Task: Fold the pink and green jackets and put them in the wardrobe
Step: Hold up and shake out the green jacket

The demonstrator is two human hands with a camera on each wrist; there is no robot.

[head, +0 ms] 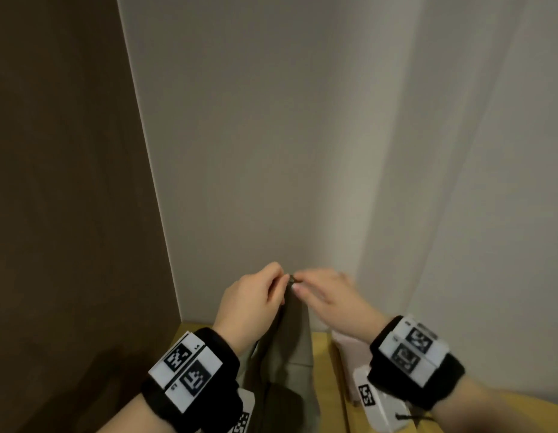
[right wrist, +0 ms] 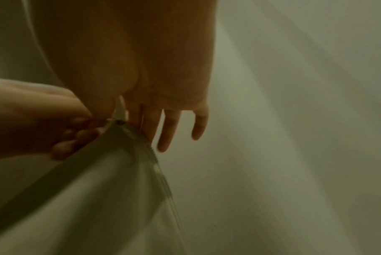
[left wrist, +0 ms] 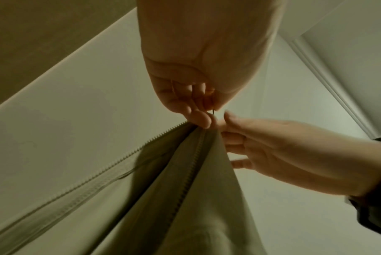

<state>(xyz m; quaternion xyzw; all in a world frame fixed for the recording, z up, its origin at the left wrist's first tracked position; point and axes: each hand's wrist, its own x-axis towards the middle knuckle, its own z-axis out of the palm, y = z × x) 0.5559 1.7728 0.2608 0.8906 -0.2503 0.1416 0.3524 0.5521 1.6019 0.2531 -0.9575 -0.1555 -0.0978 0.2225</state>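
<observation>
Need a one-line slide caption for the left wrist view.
Both hands, left hand and right hand, pinch the green jacket at its zipper top.

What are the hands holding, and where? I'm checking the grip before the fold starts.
Both the left hand and the right hand pinch the green jacket at the top end of its zipper edge, letting it hang.

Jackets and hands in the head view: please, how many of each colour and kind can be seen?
Green jacket: 1, held up by both hands
Pink jacket: 1, lying on the yellow surface
Hands: 2, left hand and right hand
Total: 4
</observation>
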